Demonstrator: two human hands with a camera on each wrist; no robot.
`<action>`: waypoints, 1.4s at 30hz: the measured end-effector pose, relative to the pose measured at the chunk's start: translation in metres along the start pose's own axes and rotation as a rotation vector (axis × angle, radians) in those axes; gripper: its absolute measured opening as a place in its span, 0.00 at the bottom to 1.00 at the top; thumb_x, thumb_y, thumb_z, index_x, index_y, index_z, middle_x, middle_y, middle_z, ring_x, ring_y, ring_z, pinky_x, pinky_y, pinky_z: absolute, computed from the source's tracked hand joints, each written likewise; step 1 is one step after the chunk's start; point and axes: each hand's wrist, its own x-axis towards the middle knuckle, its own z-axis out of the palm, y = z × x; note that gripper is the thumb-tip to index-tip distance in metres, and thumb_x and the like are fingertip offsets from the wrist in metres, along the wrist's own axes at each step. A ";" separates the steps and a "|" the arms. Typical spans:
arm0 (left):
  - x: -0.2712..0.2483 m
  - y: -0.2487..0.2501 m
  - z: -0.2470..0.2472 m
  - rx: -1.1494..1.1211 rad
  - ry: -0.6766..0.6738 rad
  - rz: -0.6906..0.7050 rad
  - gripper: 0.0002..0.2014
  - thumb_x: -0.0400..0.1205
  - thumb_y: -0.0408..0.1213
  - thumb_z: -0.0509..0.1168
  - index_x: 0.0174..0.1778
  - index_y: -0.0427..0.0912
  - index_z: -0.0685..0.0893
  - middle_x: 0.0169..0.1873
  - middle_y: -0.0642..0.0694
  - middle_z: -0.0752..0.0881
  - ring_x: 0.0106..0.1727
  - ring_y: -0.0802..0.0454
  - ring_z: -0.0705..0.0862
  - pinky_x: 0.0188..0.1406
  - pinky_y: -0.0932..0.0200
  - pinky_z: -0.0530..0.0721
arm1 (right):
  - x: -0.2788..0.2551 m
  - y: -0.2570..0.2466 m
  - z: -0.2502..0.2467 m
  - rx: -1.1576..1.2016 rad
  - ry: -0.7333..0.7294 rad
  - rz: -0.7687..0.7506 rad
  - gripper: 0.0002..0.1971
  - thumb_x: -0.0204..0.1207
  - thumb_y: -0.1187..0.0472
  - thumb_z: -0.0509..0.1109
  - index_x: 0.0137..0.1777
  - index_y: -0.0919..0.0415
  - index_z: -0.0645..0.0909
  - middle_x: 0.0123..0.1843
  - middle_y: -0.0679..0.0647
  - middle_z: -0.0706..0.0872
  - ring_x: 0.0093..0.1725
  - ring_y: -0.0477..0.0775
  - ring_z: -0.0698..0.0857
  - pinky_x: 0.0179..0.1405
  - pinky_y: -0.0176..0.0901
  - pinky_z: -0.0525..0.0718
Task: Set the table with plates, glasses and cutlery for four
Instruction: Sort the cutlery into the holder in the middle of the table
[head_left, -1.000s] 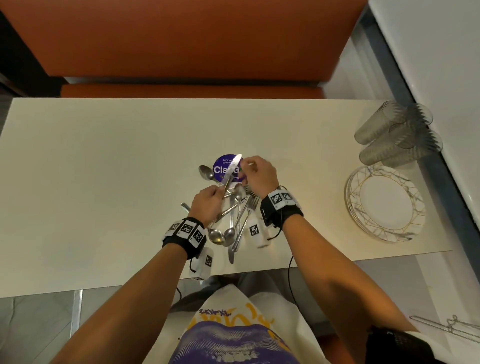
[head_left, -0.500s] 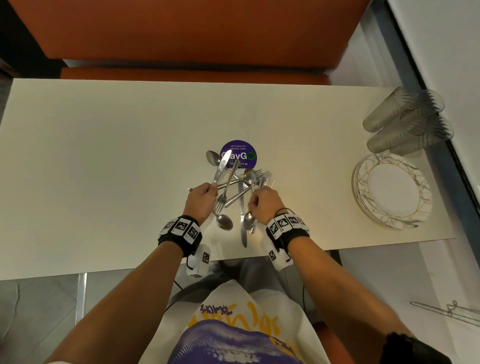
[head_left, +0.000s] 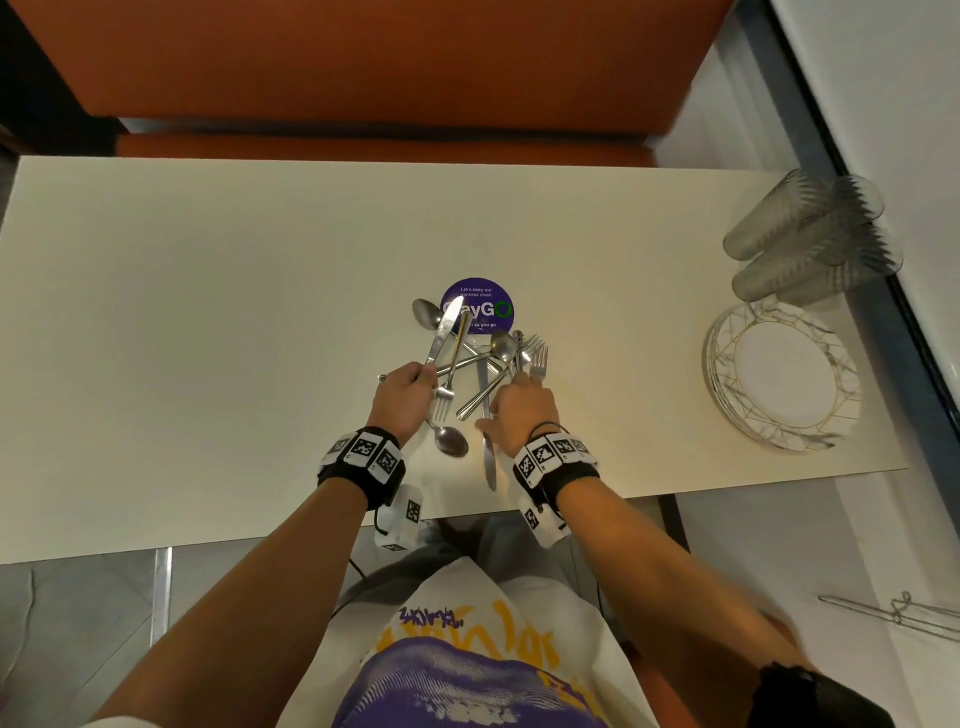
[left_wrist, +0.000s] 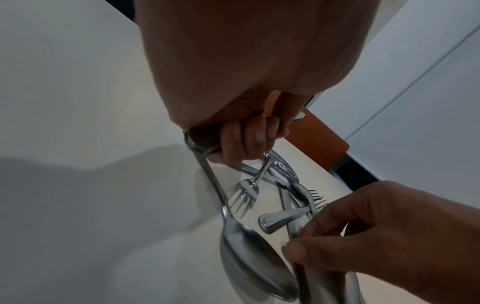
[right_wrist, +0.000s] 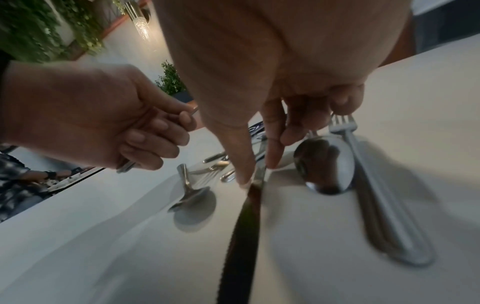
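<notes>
A heap of steel cutlery (head_left: 485, 366) lies mid-table by a round purple sticker (head_left: 480, 296). My left hand (head_left: 415, 379) grips a knife (head_left: 441, 332) with its blade pointing away, a spoon (left_wrist: 249, 257) with its bowl toward me, and a fork (left_wrist: 244, 195) hanging tines down. My right hand (head_left: 506, 402) is just right of it. Its thumb and forefinger pinch a second knife (right_wrist: 255, 174), whose blade (head_left: 489, 462) points at the near edge. A spoon (right_wrist: 327, 164) and a fork (right_wrist: 376, 185) lie under the other right fingers; whether those fingers hold them is unclear.
A stack of white patterned plates (head_left: 727, 364) sits at the table's right end. Several ribbed glasses (head_left: 810, 239) lie on their sides just behind it. An orange bench (head_left: 363, 78) runs along the far side. The near table edge (head_left: 260, 540) is close to my wrists.
My right hand has drawn back from the purple sticker to the near side of the heap and now pinches a knife. My left hand keeps its grip and has hardly moved.
</notes>
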 end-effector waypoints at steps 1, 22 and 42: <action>0.000 0.000 0.000 -0.003 -0.004 0.000 0.22 0.90 0.50 0.59 0.46 0.33 0.84 0.35 0.44 0.83 0.35 0.47 0.77 0.40 0.49 0.78 | 0.000 -0.003 0.001 0.002 -0.007 0.020 0.23 0.75 0.40 0.73 0.60 0.57 0.87 0.71 0.58 0.79 0.73 0.62 0.74 0.69 0.57 0.79; -0.001 -0.005 -0.010 -0.024 0.015 -0.006 0.20 0.90 0.50 0.58 0.40 0.41 0.84 0.31 0.47 0.83 0.31 0.48 0.77 0.37 0.52 0.76 | 0.016 -0.031 -0.007 0.159 -0.065 0.103 0.13 0.70 0.50 0.78 0.43 0.59 0.82 0.47 0.57 0.87 0.48 0.58 0.87 0.50 0.52 0.91; 0.001 0.012 -0.012 -0.066 0.023 0.006 0.17 0.91 0.48 0.60 0.40 0.44 0.84 0.32 0.48 0.83 0.32 0.49 0.78 0.36 0.56 0.75 | 0.015 -0.003 -0.064 1.206 -0.393 0.051 0.14 0.83 0.72 0.62 0.56 0.70 0.90 0.48 0.66 0.85 0.37 0.54 0.81 0.35 0.42 0.84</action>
